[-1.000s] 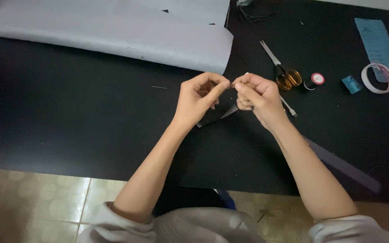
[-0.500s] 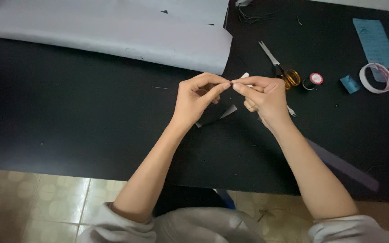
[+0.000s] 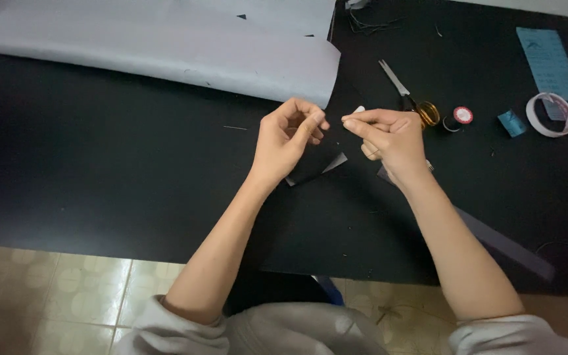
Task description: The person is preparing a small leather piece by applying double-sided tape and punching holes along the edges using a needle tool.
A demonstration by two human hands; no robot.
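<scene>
Left hand (image 3: 288,137) pinching dark fabric piece (image 3: 317,164); right hand (image 3: 389,135) pinching something fine, needle likely. Judgement: keep tips close, steady over black table (image 3: 100,164), pull slowly.

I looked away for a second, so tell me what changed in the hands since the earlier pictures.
The hands drew slightly apart: the left hand and right hand were pinched together over the dark piece, and now a small gap shows between the fingertips. Scissors, spool and tape roll stayed put.
</scene>
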